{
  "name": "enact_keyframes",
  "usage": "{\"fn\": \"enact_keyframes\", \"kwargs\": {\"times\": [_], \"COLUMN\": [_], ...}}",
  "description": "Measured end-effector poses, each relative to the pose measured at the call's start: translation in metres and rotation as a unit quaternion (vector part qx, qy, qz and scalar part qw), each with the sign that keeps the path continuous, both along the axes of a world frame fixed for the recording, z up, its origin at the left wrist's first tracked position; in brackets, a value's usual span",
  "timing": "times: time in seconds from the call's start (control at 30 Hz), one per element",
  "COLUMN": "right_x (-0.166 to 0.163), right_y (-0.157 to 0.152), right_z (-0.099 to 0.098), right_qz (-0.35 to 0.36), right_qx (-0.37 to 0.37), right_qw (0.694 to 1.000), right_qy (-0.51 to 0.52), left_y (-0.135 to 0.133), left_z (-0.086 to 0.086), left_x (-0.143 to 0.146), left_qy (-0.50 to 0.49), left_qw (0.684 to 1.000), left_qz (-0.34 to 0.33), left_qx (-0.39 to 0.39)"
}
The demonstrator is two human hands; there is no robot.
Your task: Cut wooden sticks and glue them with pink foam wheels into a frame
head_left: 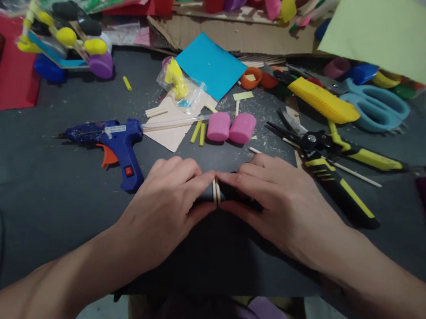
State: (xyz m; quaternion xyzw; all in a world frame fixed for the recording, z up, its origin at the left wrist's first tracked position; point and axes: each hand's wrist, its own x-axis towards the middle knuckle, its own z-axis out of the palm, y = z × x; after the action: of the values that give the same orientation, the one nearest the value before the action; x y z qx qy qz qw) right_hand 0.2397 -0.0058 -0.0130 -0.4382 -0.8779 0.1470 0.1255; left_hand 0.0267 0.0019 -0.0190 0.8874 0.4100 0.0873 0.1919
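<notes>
My left hand (164, 205) and my right hand (278, 198) meet at the middle of the dark table (41, 187). Their fingertips pinch together two dark cylindrical pieces (235, 193) with a pair of thin pale wooden sticks (215, 191) standing upright between them. Most of the dark pieces is hidden under my fingers. A blue glue gun (114, 139) lies just beyond my left hand. Two pink foam cylinders (230, 127) lie just beyond my fingertips.
Black-and-yellow pliers (331, 167) and a yellow cutter (323, 99) lie to the right, with light blue scissors (374, 104). Blue paper (210, 63), yellow-green paper (381, 25), cardboard and colourful craft models (67, 43) crowd the back. Small yellow sticks and wood scraps are scattered about.
</notes>
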Motion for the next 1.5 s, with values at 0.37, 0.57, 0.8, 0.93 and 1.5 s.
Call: {"fn": "enact_keyframes", "kwargs": {"times": [0.37, 0.57, 0.8, 0.93, 1.5], "right_x": [-0.004, -0.001, 0.008, 0.004, 0.003], "right_y": [0.001, 0.001, 0.0, 0.001, 0.003], "right_z": [-0.001, 0.0, 0.002, 0.001, -0.003], "right_qz": [-0.005, -0.007, -0.027, -0.016, 0.005], "right_qx": [-0.004, 0.0, 0.008, -0.014, -0.005], "right_qw": [1.0, 1.0, 1.0, 1.0, 1.0], "right_qy": [0.017, 0.007, 0.006, 0.015, 0.026], "left_y": [-0.001, 0.0, 0.0, 0.0, 0.001], "left_z": [-0.002, -0.002, -0.001, 0.0, -0.002], "left_x": [0.003, 0.002, 0.003, 0.003, 0.002], "left_qy": [-0.008, -0.002, -0.026, -0.03, -0.027], "left_qw": [1.0, 1.0, 0.999, 0.998, 0.999], "left_qz": [0.003, 0.006, 0.034, 0.046, 0.02], "left_qx": [0.008, 0.007, -0.015, -0.02, -0.002]}}
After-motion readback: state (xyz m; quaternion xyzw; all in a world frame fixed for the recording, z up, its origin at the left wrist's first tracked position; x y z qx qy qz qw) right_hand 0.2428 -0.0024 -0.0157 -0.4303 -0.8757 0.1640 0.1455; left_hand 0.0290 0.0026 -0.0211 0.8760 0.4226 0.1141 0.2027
